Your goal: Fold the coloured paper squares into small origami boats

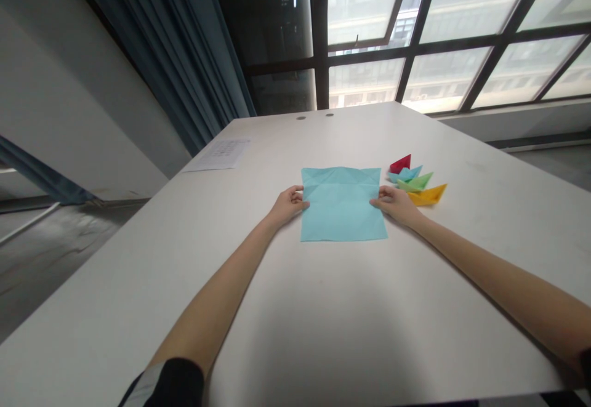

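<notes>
A light blue sheet of paper [344,210] with faint crease lines lies between my hands on the white table [323,321]. My left hand [287,205] grips its left edge, thumb on top and fingers curled at the side. At the right edge, my right hand [397,204] pinches the sheet the same way. Just beyond my right hand stand folded paper boats in a row: a red boat [401,164], a blue boat [405,175], a green boat [416,182] and a yellow boat [429,196], the last partly behind my hand.
A printed white sheet [219,154] lies at the table's left edge. Two round grommets [301,118] are set near the far edge. Behind the table are a blue curtain [180,44] and dark-framed windows [364,80].
</notes>
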Tool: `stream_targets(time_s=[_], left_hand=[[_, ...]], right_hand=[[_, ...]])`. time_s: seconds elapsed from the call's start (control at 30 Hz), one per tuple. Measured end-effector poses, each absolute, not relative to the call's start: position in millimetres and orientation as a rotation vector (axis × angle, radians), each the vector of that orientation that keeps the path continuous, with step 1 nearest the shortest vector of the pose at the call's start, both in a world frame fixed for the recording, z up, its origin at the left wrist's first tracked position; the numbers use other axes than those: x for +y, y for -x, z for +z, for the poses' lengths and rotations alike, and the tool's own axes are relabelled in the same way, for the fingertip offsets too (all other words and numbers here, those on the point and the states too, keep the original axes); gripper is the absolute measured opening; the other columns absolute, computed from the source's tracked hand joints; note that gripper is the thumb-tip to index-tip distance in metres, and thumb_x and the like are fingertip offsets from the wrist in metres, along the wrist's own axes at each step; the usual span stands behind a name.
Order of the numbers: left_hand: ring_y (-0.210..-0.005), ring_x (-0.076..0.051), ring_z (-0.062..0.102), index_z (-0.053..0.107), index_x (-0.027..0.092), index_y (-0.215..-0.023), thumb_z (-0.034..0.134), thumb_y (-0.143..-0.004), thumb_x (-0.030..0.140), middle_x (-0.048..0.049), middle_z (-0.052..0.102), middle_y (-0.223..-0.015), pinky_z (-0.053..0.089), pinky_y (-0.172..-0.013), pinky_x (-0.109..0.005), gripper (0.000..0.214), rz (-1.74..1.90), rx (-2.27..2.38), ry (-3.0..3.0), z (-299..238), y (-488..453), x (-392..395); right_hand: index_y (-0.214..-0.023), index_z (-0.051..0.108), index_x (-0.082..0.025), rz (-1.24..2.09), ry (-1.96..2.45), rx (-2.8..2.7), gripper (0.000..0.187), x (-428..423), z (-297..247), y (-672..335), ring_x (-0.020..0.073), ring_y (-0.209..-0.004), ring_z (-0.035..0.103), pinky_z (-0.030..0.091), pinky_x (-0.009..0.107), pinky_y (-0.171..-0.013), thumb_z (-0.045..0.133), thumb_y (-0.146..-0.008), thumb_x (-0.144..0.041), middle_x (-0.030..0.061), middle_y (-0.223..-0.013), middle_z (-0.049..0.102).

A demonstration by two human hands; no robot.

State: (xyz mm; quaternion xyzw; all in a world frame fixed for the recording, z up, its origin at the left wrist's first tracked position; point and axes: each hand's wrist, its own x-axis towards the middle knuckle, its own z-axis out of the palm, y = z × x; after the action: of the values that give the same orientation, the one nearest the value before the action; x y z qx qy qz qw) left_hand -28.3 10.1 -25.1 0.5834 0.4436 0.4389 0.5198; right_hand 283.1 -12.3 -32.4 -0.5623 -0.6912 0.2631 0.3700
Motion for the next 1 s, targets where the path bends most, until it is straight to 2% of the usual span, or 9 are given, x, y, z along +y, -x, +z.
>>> stream_targets(time_s=[0.17, 0.47, 0.6, 0.77, 0.9, 1.0], left_hand=[[-0.055, -0.006, 0.051, 0.059, 0.013, -0.089, 0.070, -0.054, 0.017, 0.0037, 0.058, -0.066, 0.040, -0.057, -0.019, 0.036, 1.061, 1.050, -1.491, -30, 30, 13], [-0.069, -0.015, 0.058, 0.066, 0.013, -0.073, 0.061, -0.061, 0.020, -0.0029, 0.065, -0.071, 0.045, -0.070, -0.028, 0.015, 1.086, 1.113, -1.670, -29, 30, 11], [-0.074, -0.016, 0.059, 0.068, 0.015, -0.073, 0.056, -0.064, 0.020, -0.0055, 0.066, -0.078, 0.047, -0.071, -0.029, 0.016, 1.102, 1.180, -1.726, -26, 30, 9], [-0.088, -0.016, 0.057, 0.072, 0.020, -0.072, 0.045, -0.065, 0.010, -0.0049, 0.061, -0.096, 0.045, -0.081, -0.029, 0.030, 1.008, 1.295, -1.966, -24, 28, 5], [-0.094, -0.018, 0.057, 0.072, 0.021, -0.073, 0.041, -0.064, 0.008, -0.0033, 0.063, -0.099, 0.042, -0.090, -0.031, 0.036, 0.914, 1.277, -1.939, -16, 30, 6], [-0.096, -0.019, 0.058, 0.072, 0.020, -0.076, 0.039, -0.063, 0.007, -0.0040, 0.065, -0.098, 0.040, -0.093, -0.033, 0.038, 0.857, 1.216, -1.938, -4, 34, 8]], right_hand=[[-0.073, 0.060, -0.017, 0.552, 1.467, -1.801, 0.025, -11, -30, -283, 0.0182, -0.070, 0.056, 0.042, 0.030, -0.068, 0.058, -0.067, -0.041, 0.0014, -0.070, 0.061], [-0.080, 0.065, -0.017, 0.676, 1.315, -1.810, 0.021, -12, -29, -282, 0.0205, -0.077, 0.059, 0.045, 0.033, -0.074, 0.054, -0.066, -0.029, 0.0044, -0.080, 0.067], [-0.083, 0.066, -0.017, 0.737, 1.348, -1.810, 0.024, -14, -29, -284, 0.0196, -0.077, 0.061, 0.048, 0.031, -0.072, 0.049, -0.066, -0.022, 0.0051, -0.085, 0.068], [-0.086, 0.069, -0.020, 0.531, 1.301, -2.026, 0.032, -13, -28, -284, 0.0204, -0.091, 0.059, 0.044, 0.035, -0.087, 0.040, -0.072, -0.016, 0.0048, -0.095, 0.066], [-0.085, 0.070, -0.022, 0.421, 1.321, -2.176, 0.038, -11, -22, -284, 0.0199, -0.096, 0.057, 0.040, 0.037, -0.093, 0.036, -0.074, -0.010, 0.0047, -0.104, 0.063], [-0.090, 0.069, -0.021, 0.333, 1.368, -2.225, 0.036, -12, -12, -280, 0.0215, -0.098, 0.056, 0.040, 0.039, -0.093, 0.037, -0.078, -0.014, 0.0064, -0.107, 0.061]])
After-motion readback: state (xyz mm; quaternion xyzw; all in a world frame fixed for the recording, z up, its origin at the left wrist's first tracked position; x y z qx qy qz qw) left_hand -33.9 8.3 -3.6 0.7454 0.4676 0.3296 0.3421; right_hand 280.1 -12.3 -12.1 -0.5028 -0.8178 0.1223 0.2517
